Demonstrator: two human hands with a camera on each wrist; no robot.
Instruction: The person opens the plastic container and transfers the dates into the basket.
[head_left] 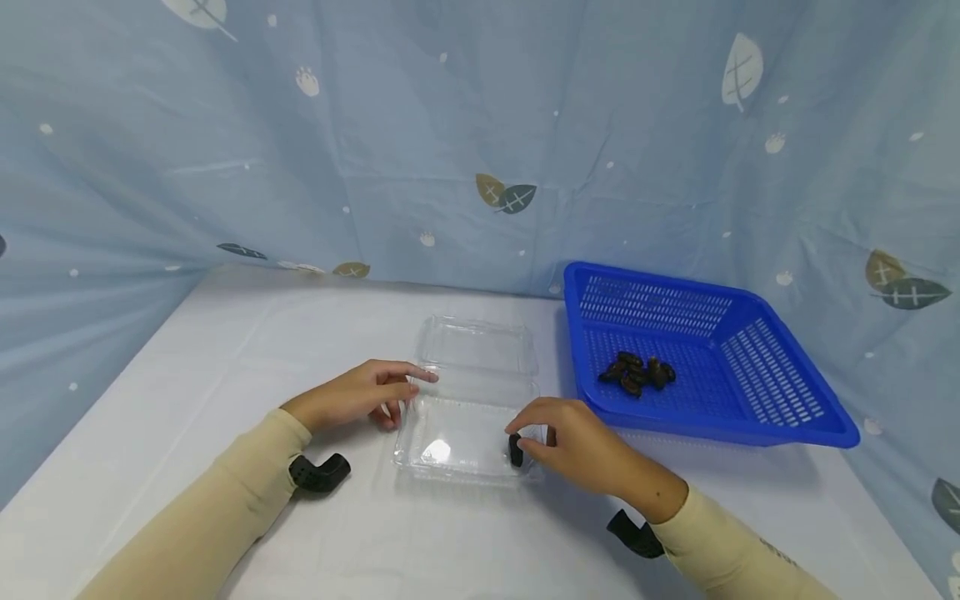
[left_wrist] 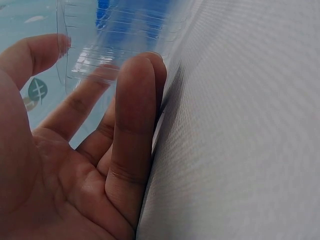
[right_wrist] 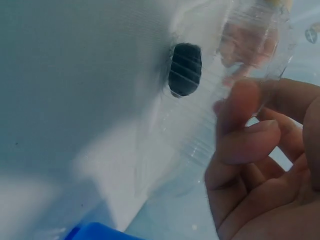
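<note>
A clear plastic clamshell box (head_left: 457, 433) lies on the table with its lid (head_left: 480, 346) folded back, away from me. One small dark oblong piece (head_left: 516, 450) rests at the right end of its base; through the clear wall in the right wrist view, the dark piece (right_wrist: 185, 70) lies apart from the fingertips. My right hand (head_left: 573, 442) hovers over that end, fingers bent and holding nothing. At the box's left side, my left hand (head_left: 363, 396) touches the edge with loosely extended fingers. In the left wrist view, fingers (left_wrist: 135, 100) stand beside the clear wall.
A blue perforated plastic basket (head_left: 705, 421) stands to the right of the box. Inside it lies a small heap of glossy dark brown pieces (head_left: 633, 375). A white cloth (head_left: 360, 542) covers the table, and a blue leaf-patterned curtain (head_left: 420, 125) hangs behind.
</note>
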